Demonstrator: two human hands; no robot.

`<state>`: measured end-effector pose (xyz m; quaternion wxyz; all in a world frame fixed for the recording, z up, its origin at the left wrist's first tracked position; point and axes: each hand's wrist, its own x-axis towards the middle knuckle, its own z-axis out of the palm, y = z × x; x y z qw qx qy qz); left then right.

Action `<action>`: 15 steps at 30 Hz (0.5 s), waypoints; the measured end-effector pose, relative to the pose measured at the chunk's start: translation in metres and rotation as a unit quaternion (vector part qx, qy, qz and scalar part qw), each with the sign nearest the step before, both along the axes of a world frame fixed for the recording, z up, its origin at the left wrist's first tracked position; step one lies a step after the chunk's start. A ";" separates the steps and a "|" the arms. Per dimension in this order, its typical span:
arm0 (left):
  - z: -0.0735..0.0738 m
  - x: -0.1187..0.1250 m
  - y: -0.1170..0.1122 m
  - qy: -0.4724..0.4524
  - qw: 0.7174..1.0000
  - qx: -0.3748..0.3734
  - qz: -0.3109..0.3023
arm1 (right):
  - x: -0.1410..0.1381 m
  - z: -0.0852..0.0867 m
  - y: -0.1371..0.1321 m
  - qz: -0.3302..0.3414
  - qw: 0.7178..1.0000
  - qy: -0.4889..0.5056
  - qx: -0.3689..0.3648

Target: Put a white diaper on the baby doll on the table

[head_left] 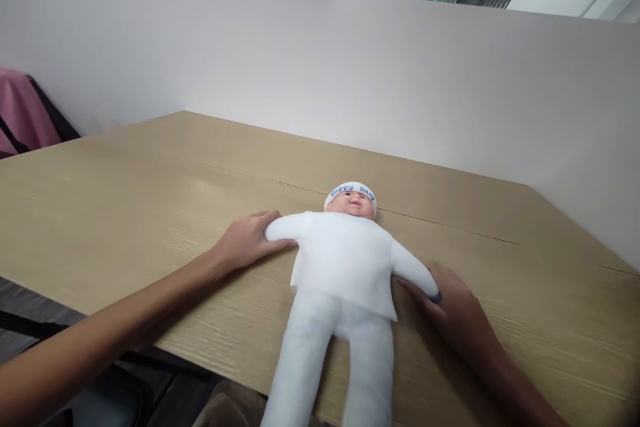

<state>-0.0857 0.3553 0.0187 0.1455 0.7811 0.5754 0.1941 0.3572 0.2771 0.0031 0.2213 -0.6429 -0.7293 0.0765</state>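
Note:
A baby doll lies face up on the wooden table, dressed in a white top and white trousers. Blue lettering reading "Happy Baby" runs across its white cap. My left hand is closed around the end of the doll's arm on the left side. On the other side, my right hand grips the end of the opposite arm, where a dark blue edge shows at the cuff. Both doll arms are spread outward. Its legs reach toward me, and the feet are cut off by the bottom of the picture.
The light wooden tabletop has a thin seam running across it behind the doll. A white partition stands along its back and right side. Pink cloth hangs at the far left. Part of a chair shows below the near edge.

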 end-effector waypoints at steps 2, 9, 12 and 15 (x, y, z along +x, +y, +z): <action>-0.001 0.006 0.027 -0.005 1.000 0.012 0.001 | 0.003 0.000 0.027 0.007 0.999 -0.025 0.019; -0.011 0.028 0.111 -0.012 0.997 0.077 0.010 | 0.011 -0.003 0.118 0.008 0.995 -0.064 0.078; -0.022 0.025 0.129 0.026 0.989 0.146 0.001 | 0.016 -0.008 0.138 0.009 0.993 -0.076 0.089; -0.029 0.010 0.133 0.044 0.980 0.191 -0.046 | 0.022 -0.013 0.139 0.029 0.991 -0.062 0.112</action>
